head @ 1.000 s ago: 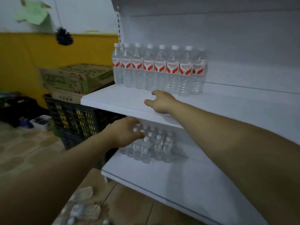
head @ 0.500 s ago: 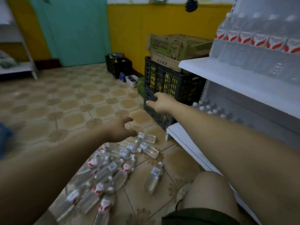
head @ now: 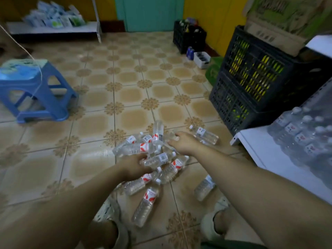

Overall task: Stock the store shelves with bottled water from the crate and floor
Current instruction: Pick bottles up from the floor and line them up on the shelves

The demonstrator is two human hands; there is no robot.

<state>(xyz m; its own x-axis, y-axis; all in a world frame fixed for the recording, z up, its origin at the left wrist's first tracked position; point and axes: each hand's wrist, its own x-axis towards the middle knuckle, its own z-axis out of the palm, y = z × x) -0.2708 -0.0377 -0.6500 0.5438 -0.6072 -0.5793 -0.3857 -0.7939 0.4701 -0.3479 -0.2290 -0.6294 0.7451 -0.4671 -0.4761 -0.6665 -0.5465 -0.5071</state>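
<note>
Head view: looking down at a tiled floor [head: 125,87], with both bare forearms reaching forward.
Loose bottles [head: 143,148]: a heap of clear water bottles with red-and-white labels lies on its sides on the floor, in front of the feet.
Left hand [head: 135,164]: low over the near side of the heap. Thumb and fingers are spread on either side of the end of a barcode-labelled bottle [head: 159,159]. I cannot tell whether they have closed on it.
Right hand [head: 185,142]: over the far right of the heap, palm down, fingers relaxed and slack, holding nothing.
Stray bottles: one [head: 203,134] lies just beyond the right hand. Another [head: 146,203] lies nearest the camera, between the feet. A third [head: 204,187] lies under the right forearm.
Lower shelf [head: 265,159]: a white board at the right, close to the heap.
Shelved bottles [head: 301,133]: standing upright in rows on the lower shelf, toward its back.
Black crates [head: 251,78]: two stacked just behind the shelf end, with yellow showing through the mesh.
Cardboard box [head: 280,20]: on top of the crates.
Blue stool [head: 36,90]: at the left, well apart from the bottles.
Far shelf [head: 53,28]: against the back wall, carrying blurred packets.
Sandalled feet [head: 107,211]: on the floor, either side of the nearest bottle.
</note>
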